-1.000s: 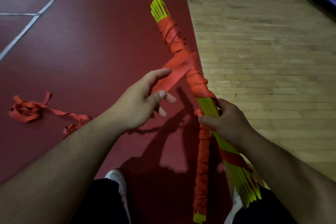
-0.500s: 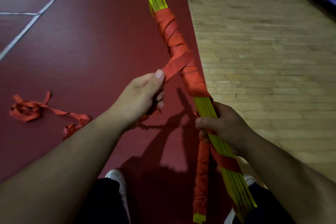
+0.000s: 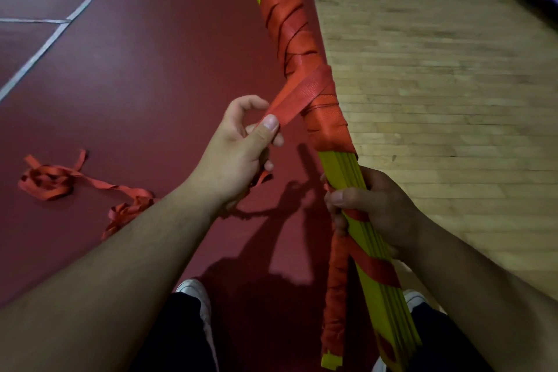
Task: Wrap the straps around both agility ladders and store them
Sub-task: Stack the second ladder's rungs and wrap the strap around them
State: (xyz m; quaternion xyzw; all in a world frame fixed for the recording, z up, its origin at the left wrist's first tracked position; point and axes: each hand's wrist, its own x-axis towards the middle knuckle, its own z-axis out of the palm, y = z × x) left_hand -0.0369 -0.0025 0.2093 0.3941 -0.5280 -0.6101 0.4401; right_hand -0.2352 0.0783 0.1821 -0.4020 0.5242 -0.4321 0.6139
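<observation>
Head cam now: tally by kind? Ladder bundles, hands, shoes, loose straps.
Ladder bundles: 2
Hands: 2, left hand, right hand
White shoes: 2
Loose strap, hand to floor heap: 1
Total: 7

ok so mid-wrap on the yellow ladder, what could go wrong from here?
1. The left hand only pinches the strap; a slip could slacken the wraps on the ladder.
2. The loose strap on the floor lies in tangled loops and may knot when pulled in.
3. The right hand grips the ladder's bare part, where wraps likely go next; regripping could fan it.
</observation>
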